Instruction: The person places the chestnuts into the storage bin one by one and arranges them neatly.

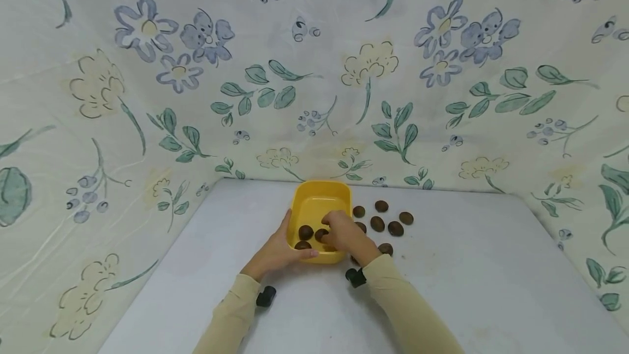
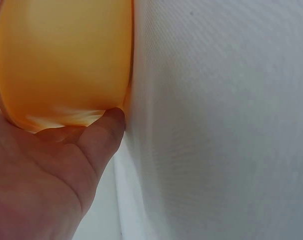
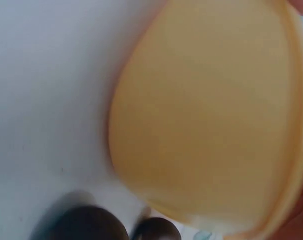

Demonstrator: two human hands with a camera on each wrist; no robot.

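Note:
A yellow rectangular plastic box [image 1: 321,190] stands on the white table with several dark brown, rounded chestnuts [image 1: 306,232] inside, gathered toward its near end. My left hand [image 1: 275,253] grips the near left corner, thumb along the near rim and fingers along the left side. In the left wrist view, the thumb [image 2: 104,137] lies against the box's wall [image 2: 66,60]. Over the near right rim reaches my right hand [image 1: 346,234], its curled fingertips around a chestnut [image 1: 321,235] inside the box. In the right wrist view, the box's outer wall [image 3: 206,120] hides most of that hand.
Several more chestnuts [image 1: 377,223] lie loose on the table right of the box, some partly behind the right hand and forearm. Flower-patterned sheets [image 1: 314,97] rise behind and beside the white table [image 1: 472,266]. Small black devices sit at both wrists.

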